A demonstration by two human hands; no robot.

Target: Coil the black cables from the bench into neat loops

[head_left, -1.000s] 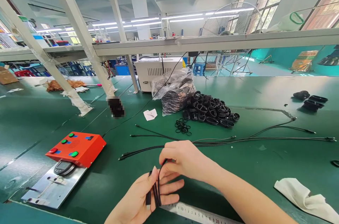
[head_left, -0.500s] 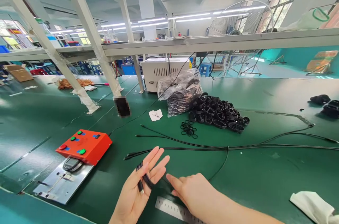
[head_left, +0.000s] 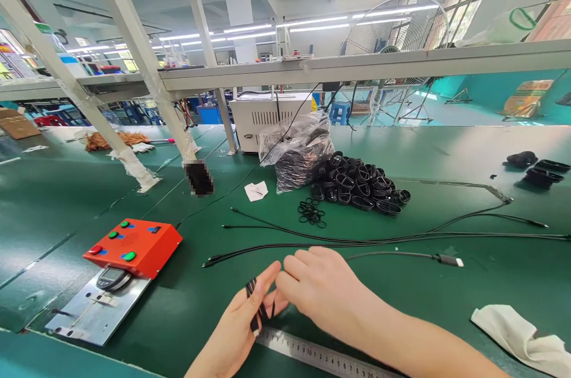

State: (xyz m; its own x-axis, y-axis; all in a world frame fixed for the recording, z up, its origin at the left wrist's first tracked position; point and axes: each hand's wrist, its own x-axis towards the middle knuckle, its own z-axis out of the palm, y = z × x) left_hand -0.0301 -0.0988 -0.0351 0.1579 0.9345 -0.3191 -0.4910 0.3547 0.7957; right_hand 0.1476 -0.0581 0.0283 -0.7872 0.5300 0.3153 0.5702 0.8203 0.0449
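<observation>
From the head camera, the left hand (head_left: 238, 327) reaches up from the lower edge of the frame with its fingers stretched out almost straight, pointing up and to the right. Several turns of a black cable (head_left: 253, 302) are wound across those fingers, and a short plug end sticks out below the turns, just above the steel ruler (head_left: 321, 357). The loops cross the fingers slantwise, so the small coil's long axis runs roughly from upper left to lower right.

The right hand (head_left: 319, 286) comes in from the lower right, back upward, with its fingers bent and bunched. Its fingertips meet the left hand's fingertips just above the coil. Its own knuckles hide whether it pinches the cable, so that cannot be told.

The free length of the same cable comes out from behind the right hand and lies flat on the green table (head_left: 446, 306). It runs almost straight left to right, and its plug (head_left: 447, 259) points right.

Beyond the hands, more loose cables (head_left: 379, 240) stretch across the table the same way. Further back are a scatter of small black rings (head_left: 311, 213), a heap of coiled cables (head_left: 361, 184) and a clear plastic bag (head_left: 298, 152) of more coils. An orange button box (head_left: 134, 245) sits at the left on a metal plate (head_left: 84, 321), and a white cloth (head_left: 517, 336) lies at the far right.
</observation>
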